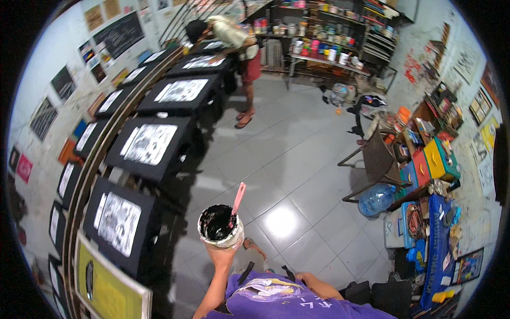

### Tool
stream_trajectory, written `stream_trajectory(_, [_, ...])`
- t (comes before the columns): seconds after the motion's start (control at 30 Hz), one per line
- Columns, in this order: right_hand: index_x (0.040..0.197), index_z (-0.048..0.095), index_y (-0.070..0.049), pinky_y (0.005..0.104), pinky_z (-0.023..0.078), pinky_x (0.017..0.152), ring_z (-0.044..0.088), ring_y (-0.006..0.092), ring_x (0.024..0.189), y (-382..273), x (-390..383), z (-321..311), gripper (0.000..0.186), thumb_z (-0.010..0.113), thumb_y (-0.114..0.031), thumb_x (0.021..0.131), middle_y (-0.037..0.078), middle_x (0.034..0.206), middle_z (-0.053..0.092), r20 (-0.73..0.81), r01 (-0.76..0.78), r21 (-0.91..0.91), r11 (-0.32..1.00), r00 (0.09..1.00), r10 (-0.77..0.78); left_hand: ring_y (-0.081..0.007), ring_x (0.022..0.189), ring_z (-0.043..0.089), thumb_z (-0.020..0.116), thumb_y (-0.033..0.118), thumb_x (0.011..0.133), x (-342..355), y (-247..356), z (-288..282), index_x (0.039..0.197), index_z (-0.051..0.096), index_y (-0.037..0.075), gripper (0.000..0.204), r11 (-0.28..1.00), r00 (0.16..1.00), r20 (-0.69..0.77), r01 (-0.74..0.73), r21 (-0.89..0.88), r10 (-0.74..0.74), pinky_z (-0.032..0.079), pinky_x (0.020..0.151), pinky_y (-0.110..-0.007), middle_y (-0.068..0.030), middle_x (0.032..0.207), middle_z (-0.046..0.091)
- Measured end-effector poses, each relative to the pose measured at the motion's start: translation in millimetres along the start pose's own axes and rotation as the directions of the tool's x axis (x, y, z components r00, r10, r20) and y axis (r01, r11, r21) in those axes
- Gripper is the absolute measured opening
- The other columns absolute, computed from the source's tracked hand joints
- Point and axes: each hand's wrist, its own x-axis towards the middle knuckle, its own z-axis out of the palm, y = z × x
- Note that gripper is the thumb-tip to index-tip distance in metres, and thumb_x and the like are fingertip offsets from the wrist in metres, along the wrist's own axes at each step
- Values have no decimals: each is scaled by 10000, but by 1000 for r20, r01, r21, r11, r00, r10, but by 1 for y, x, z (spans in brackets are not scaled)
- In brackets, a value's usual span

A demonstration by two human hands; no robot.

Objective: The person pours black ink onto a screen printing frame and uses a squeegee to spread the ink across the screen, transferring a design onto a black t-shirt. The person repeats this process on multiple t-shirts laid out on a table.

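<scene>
A white plastic tub (227,239) of black ink rests in my left hand (220,254), whose fingers are closed round its lower part. Thick black ink (217,222) coats the inside and has smeared the rim. From the tub's right side a pink-handled stirrer (239,196) sticks up at a tilt; its lower end is in the ink. My right arm (321,287) shows in part beside my purple shirt, and the fingers of that hand cannot be made out. Left of the tub lies a black T-shirt (146,223) with a white print, stretched flat on a board.
More black printed shirts (151,143) lie along a long rail (101,149). A yellow-green printing screen (114,282) leans at the lower left. Another person (234,37) bends over the far shirts. A chair (380,159), a water bottle (376,199) and coloured drawers (419,173) stand right.
</scene>
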Motion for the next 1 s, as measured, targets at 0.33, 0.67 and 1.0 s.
stream_trajectory(0.33, [1248,640,1,446,545,834,671,274,937,-86,0,-173,654,594,-580,952,158,1165,699,231,-131,567,813,973,-4,-245,1198,620,980,208,549,199,-28,257,1370,490,21,974,999,966,257,-3,53,-11,481,1072,-392,-116,1317,620])
stream_trajectory(0.67, [1472,470,-22,463,520,983,657,315,1117,-209,-9,-339,859,482,-711,959,204,1322,642,130,2,941,337,921,-368,-272,1264,571,999,256,529,391,-38,527,1430,394,4,1114,993,837,534,-114,-39,117,431,1118,-411,-146,1376,570])
stream_trajectory(1.0, [1505,418,-12,479,572,841,680,332,1004,-301,55,-586,931,493,-744,933,234,1278,634,-66,164,837,523,977,-202,-277,1296,527,971,188,565,517,-74,742,1459,320,-6,1123,997,823,569,48,-63,-4,418,1121,-405,-166,1421,496])
